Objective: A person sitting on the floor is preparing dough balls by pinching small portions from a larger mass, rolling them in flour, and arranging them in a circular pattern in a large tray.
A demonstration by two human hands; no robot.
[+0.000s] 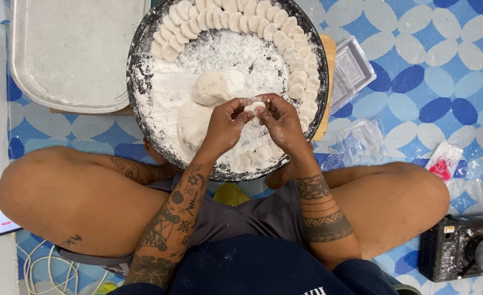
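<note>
**Tattooed Arms, Dark Clothes**

Both forearms are bare and heavily tattooed. The left arm [170, 218] carries dark geometric figures, stars and line work running from wrist to elbow. The right arm [320, 213] wears stacked patterned bands. A small mark sits on the left leg [72, 239]. Grey shorts [241, 216] and a navy shirt [269, 270] are worn. Flour dusts the fingers [260, 112].
</note>
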